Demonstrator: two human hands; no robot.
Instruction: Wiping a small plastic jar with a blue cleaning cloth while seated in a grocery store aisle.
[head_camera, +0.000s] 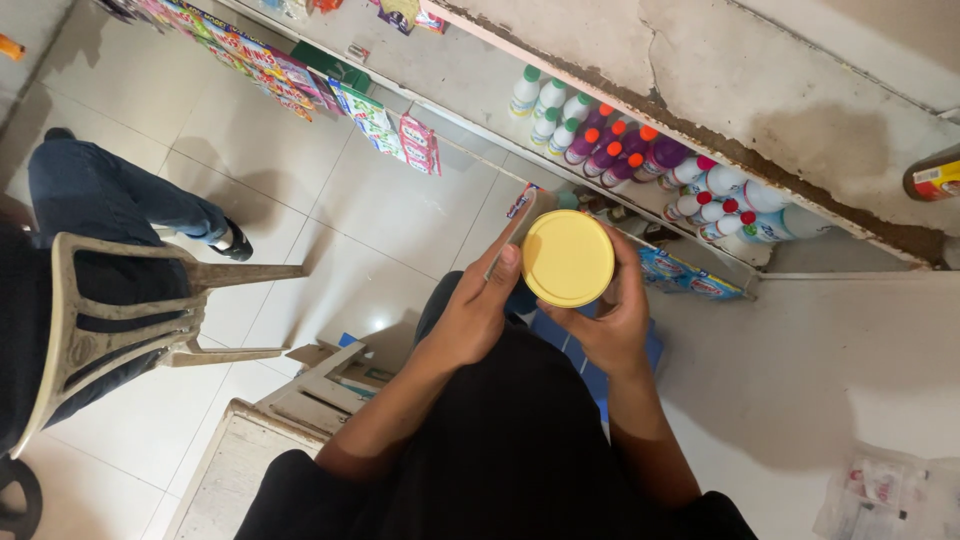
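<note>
Yellow-lidded jar (567, 258) clasped between both hands' grip.

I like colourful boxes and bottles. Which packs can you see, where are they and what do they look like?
Tub: between both hands, round yellow lid.
Bottles: lower shelf, white and purple, green, orange, red caps.
Boxes: shelf edge, upper left, many colours.
Blue packs: floor by shelf.
</note>
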